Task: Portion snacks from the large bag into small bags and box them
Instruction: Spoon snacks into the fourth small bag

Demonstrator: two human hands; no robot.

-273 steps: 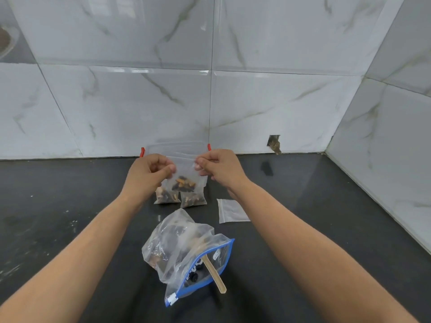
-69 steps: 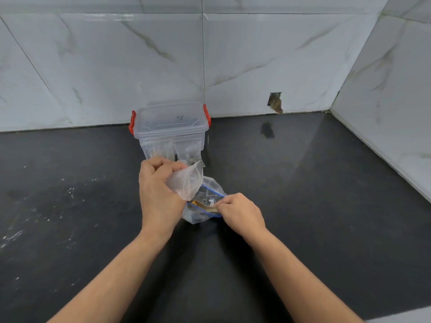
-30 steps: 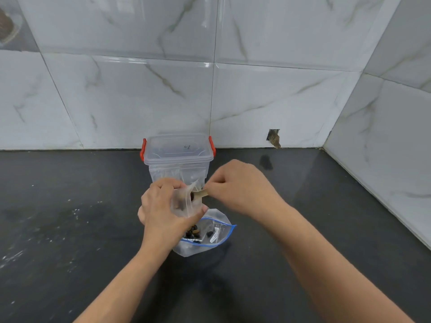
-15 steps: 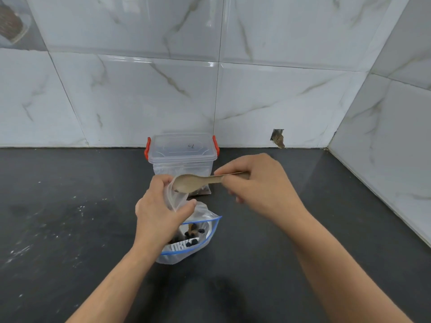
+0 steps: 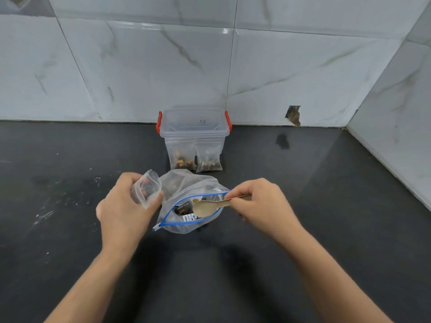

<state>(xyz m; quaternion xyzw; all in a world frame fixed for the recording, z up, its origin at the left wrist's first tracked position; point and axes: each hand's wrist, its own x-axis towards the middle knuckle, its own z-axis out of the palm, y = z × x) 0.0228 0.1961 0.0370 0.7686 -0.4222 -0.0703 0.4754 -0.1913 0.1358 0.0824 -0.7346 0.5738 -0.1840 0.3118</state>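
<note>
The large clear bag [image 5: 186, 192] with a blue zip rim lies open on the black counter, dark snacks inside. My left hand [image 5: 124, 210] holds a small clear bag [image 5: 146, 188] upright, its mouth open, just left of the large bag. My right hand [image 5: 261, 203] grips a wooden spoon [image 5: 207, 207] by the handle; its bowl sits in the large bag's mouth. Behind stands a clear box [image 5: 194, 127] with red clips, lid off. Two filled small bags [image 5: 183, 156] [image 5: 208, 157] stand upright inside it.
The black counter [image 5: 303, 217] meets marble-tiled walls at the back and at the right, forming a corner. A small hole [image 5: 293, 115] breaks the back wall near the counter line. White specks mark the counter at left.
My right hand has lowered the spoon from the small bag's mouth into the large bag. My left hand has shifted the small bag a little left.
</note>
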